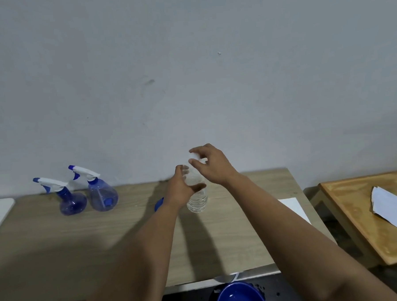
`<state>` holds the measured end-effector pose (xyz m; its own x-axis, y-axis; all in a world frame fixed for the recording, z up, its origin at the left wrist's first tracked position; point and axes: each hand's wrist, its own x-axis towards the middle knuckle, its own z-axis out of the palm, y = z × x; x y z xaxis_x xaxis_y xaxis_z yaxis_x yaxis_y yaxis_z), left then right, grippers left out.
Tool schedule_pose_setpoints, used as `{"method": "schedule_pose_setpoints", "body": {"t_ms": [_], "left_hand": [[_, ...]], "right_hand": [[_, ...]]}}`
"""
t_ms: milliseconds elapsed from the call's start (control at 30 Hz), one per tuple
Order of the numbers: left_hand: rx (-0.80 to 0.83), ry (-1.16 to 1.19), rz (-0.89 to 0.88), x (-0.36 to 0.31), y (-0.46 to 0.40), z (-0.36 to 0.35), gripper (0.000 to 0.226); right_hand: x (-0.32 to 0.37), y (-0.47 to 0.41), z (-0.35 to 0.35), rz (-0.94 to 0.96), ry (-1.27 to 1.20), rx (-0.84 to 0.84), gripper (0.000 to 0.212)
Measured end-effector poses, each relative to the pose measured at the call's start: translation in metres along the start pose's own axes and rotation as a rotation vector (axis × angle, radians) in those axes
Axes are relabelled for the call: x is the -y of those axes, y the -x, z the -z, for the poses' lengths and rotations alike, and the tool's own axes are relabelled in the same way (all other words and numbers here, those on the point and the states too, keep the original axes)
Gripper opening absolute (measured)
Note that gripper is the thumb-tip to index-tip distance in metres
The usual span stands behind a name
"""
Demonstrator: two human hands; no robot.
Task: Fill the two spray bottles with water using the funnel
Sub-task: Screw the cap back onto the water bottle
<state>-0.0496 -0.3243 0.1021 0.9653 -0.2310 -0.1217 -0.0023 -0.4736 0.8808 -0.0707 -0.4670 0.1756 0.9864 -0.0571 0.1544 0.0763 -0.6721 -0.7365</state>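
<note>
Far left on the desk (60,245), two blue spray bottles stand upright near the wall: the left spray bottle (69,198) just beside the right spray bottle (102,194), trigger heads fitted. A blue object (159,204), possibly the funnel, shows partly behind the left forearm. The left hand (183,188) grips the clear water bottle (197,200) around its upper body; the bottle stands on the desk. The right hand (212,164) pinches the bottle's cap (193,158). A blue bowl (239,296) sits below the desk's front edge.
</note>
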Motion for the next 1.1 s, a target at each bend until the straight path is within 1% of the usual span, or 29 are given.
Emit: {"method": "schedule_pose_setpoints", "body": {"t_ms": [33,100,200,300,400,500,567,633,767,900,967,1000,1100], "left_hand": [[-0.007,-0.005,-0.001,0.001,0.001,-0.001,0.081],[-0.016,-0.033,-0.001,0.002,0.000,-0.004,0.083],[-0.016,-0.031,0.003,0.004,-0.003,-0.006,0.086],[-0.034,0.001,0.013,0.008,-0.004,-0.006,0.084],[-0.026,-0.013,0.002,0.007,-0.004,-0.009,0.084],[-0.029,-0.028,-0.001,0.007,-0.005,-0.011,0.085],[-0.037,-0.025,0.006,0.008,-0.005,-0.011,0.084],[-0.044,-0.027,0.002,0.008,-0.005,-0.010,0.082],[-0.048,-0.041,-0.003,0.007,-0.006,-0.013,0.080],[-0.033,-0.041,0.000,0.007,-0.008,-0.013,0.085],[-0.024,-0.055,0.001,0.005,-0.006,-0.011,0.092],[-0.019,-0.082,-0.009,0.007,-0.005,-0.009,0.097],[0.067,-0.293,-0.015,0.024,-0.002,0.000,0.125]], "right_hand": [[-0.002,0.002,-0.001,-0.002,-0.030,-0.003,0.032],[-0.005,0.004,-0.004,-0.042,-0.096,-0.069,0.025],[-0.006,0.004,-0.008,-0.096,-0.148,-0.141,0.032],[-0.010,0.009,-0.013,-0.033,-0.176,-0.094,0.029],[-0.012,0.011,-0.015,-0.073,-0.253,-0.135,0.021],[-0.014,0.009,-0.017,-0.094,-0.245,-0.208,0.030],[-0.017,0.011,-0.020,-0.064,-0.276,-0.181,0.026],[-0.022,0.014,-0.024,-0.048,-0.314,-0.150,0.030],[-0.022,0.011,-0.026,-0.077,-0.360,-0.173,0.021],[-0.019,0.010,-0.027,-0.063,-0.334,-0.209,0.025],[-0.022,0.014,-0.035,-0.085,-0.340,-0.248,0.030],[-0.024,0.017,-0.042,-0.101,-0.342,-0.253,0.038],[-0.037,0.029,-0.066,-0.168,-0.337,-0.219,0.080]]}}
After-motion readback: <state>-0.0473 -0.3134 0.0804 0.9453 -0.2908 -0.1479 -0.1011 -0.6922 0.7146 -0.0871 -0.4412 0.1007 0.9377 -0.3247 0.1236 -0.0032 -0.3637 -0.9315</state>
